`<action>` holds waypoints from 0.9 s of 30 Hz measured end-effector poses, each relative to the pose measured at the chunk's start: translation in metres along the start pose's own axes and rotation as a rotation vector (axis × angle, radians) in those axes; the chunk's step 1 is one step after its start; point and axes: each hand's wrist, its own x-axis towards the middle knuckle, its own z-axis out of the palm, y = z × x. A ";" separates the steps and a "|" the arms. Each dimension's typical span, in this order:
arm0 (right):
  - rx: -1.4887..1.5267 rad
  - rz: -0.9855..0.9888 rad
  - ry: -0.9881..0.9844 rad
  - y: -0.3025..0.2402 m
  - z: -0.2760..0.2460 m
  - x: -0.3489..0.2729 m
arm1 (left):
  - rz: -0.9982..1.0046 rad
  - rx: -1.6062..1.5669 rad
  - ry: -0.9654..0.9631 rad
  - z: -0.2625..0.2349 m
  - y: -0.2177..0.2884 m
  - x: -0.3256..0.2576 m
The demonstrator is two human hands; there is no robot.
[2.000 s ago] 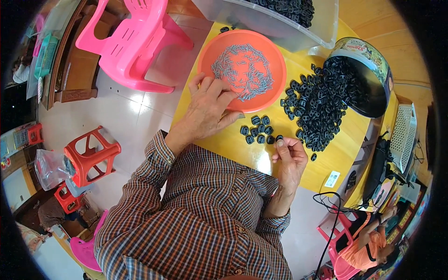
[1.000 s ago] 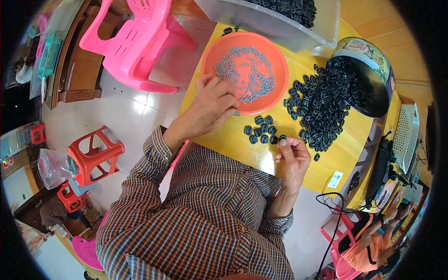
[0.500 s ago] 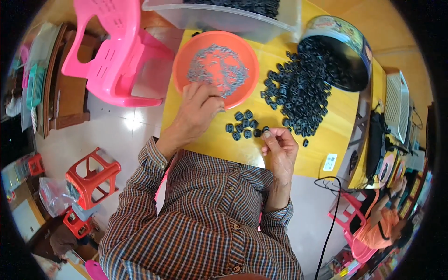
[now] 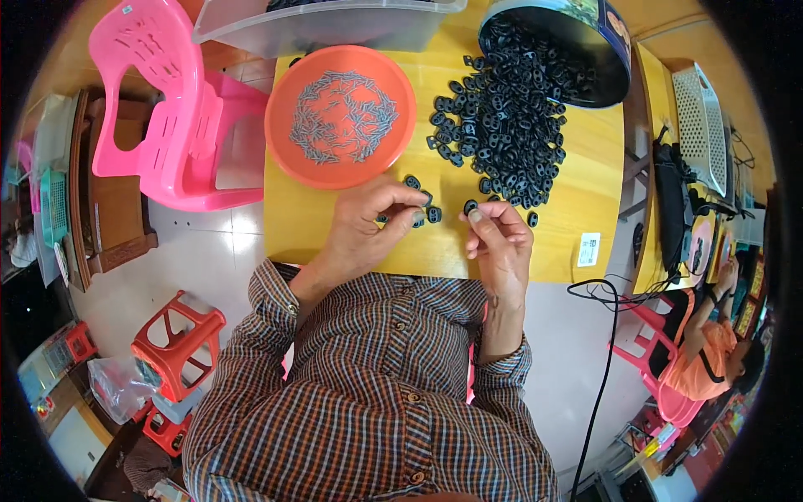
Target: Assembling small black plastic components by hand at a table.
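My right hand (image 4: 504, 240) pinches a small black two-holed plastic piece (image 4: 471, 206) between thumb and fingertips, above the table's near part. Across from it, my left hand (image 4: 368, 222) has thumb and index finger brought close together. Whatever lies between those fingertips is too small to make out. Several loose black pieces (image 4: 434, 215) lie by the left fingertips, some partly hidden by that hand. Beyond it stands an orange-red round bowl (image 4: 280, 125) with many thin grey metal bits (image 4: 322, 151) spread over its bottom.
A big heap of black pieces (image 4: 510, 142) spills from a round tin (image 4: 615, 63) lying on its side. A clear plastic bin (image 4: 335, 33) stands at the back of the yellow table (image 4: 585, 159). A pink chair (image 4: 167, 134) is at left. A person (image 4: 703, 360) sits far right.
My left hand has moved from the bowl's near edge to the loose black pieces, nearer my right hand. My right hand still pinches its piece. The whole view has shifted somewhat.
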 end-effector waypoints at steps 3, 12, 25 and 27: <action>-0.098 -0.014 0.044 -0.002 0.001 -0.004 | 0.039 0.097 0.006 0.010 0.002 0.004; -0.354 -0.024 0.157 -0.008 -0.008 -0.006 | 0.424 0.570 -0.002 0.043 -0.014 0.032; -0.640 -0.186 0.197 0.007 -0.016 -0.002 | 0.393 0.660 -0.040 0.050 -0.022 0.041; -0.650 -0.195 0.208 0.005 -0.015 -0.002 | 0.397 0.661 -0.050 0.051 -0.024 0.041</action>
